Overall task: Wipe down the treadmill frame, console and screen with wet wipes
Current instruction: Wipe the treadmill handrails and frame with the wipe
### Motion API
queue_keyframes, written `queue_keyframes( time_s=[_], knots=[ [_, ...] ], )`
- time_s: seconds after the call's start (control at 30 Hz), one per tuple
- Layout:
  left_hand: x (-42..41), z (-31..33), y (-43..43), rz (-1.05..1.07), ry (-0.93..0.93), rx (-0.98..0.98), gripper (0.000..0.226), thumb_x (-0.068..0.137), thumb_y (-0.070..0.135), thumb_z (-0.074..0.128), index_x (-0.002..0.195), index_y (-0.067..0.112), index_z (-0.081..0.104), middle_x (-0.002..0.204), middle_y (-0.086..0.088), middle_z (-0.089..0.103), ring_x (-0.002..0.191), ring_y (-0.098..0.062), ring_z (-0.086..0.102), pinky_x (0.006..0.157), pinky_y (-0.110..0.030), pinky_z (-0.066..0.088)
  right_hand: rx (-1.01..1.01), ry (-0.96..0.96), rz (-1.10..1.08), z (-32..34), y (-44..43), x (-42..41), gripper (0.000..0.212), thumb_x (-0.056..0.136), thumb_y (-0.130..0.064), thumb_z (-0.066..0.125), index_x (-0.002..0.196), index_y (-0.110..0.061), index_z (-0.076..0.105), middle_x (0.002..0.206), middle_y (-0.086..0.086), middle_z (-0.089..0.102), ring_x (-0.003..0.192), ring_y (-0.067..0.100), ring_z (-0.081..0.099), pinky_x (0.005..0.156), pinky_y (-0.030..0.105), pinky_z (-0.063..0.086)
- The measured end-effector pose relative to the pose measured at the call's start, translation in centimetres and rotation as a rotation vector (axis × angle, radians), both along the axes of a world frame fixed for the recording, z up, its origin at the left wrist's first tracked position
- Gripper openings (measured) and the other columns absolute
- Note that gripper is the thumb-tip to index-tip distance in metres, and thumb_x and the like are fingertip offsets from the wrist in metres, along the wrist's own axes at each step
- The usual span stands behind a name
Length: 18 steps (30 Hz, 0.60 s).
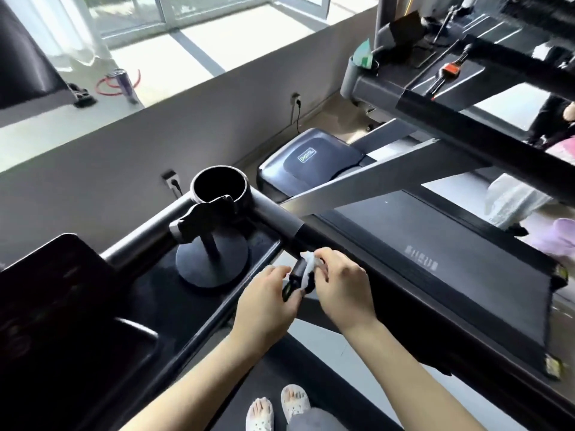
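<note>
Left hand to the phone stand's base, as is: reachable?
Probably yes. Only bare console tray lies between the left hand and the phone stand base. But its fingers grip the short handle under the right hand's wet wipe, so it must let go first.

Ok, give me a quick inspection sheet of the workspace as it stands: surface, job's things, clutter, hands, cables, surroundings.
Surface: dark tray beside the screen.
Job's things: white wipe wrapped on the short grip at the tray's edge.
Clutter: stand on the tray; cup holder, contents not visible.
Hands: left hand holds the grip; right hand pinches the wipe.
Cables: near plug and far plug in wall sockets; cord hangs from the far one.
Surroundings: second treadmill, window, belt.
</note>
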<state>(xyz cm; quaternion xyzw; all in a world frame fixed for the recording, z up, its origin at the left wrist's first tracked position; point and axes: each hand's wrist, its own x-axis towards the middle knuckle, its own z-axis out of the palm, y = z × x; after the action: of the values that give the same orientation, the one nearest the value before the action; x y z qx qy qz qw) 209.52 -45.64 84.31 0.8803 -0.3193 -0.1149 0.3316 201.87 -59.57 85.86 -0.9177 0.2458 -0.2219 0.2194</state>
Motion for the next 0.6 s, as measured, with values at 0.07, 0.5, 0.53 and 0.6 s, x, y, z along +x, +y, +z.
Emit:
queue_keyframes(
  time_s=[0.07, 0.5, 0.53, 0.6],
  knots=[
    [-0.3, -0.3, -0.5, -0.007, 0.052, 0.07, 0.032, 0.087, 0.044, 0.067, 0.112, 0.025, 0.061, 0.101, 0.011, 0.061, 0.095, -0.013, 0.06, 0.081, -0.033, 0.05, -0.109, 0.027, 0.022, -1.0, 0.2, 1.1, 0.012, 0.091, -0.015, 0.062, 0.079, -0.015, 0.061, 0.068, 0.0, 0.055, 0.051, 0.026, 0.057, 0.047, 0.029, 0.033],
    [-1.2, -0.9, -1.0, 0.145, 0.166, 0.009, 0.039, 0.075, 0.046, 0.071, 0.111, 0.034, 0.066, 0.097, 0.016, 0.069, 0.094, -0.007, 0.063, 0.085, -0.036, 0.053, 0.032, -0.159, 0.105, -2.3, -1.0, 0.5, 0.021, 0.093, -0.019, 0.045, 0.087, -0.009, 0.063, 0.077, 0.005, 0.062, 0.059, 0.029, 0.063, 0.047, 0.036, 0.049],
    [-1.1, -0.8, -1.1, 0.154, 0.169, 0.003, 0.037, 0.073, 0.045, 0.069, 0.107, 0.033, 0.066, 0.094, 0.016, 0.069, 0.091, -0.007, 0.064, 0.083, -0.037, 0.054, -0.006, -0.137, 0.107, -2.3, -0.8, 0.8, 0.022, 0.093, -0.02, 0.044, 0.085, -0.009, 0.061, 0.075, 0.005, 0.061, 0.055, 0.03, 0.062, 0.044, 0.035, 0.045],
    [-1.4, -0.8, -1.2, 0.177, 0.179, -0.018, 0.037, 0.072, 0.042, 0.069, 0.107, 0.031, 0.067, 0.093, 0.016, 0.071, 0.09, -0.006, 0.066, 0.082, -0.038, 0.055, 0.017, -0.126, 0.151, -3.4, -0.1, 0.1, 0.017, 0.091, -0.019, 0.043, 0.085, -0.012, 0.058, 0.073, 0.005, 0.061, 0.054, 0.03, 0.062, 0.043, 0.034, 0.042]
  ],
)
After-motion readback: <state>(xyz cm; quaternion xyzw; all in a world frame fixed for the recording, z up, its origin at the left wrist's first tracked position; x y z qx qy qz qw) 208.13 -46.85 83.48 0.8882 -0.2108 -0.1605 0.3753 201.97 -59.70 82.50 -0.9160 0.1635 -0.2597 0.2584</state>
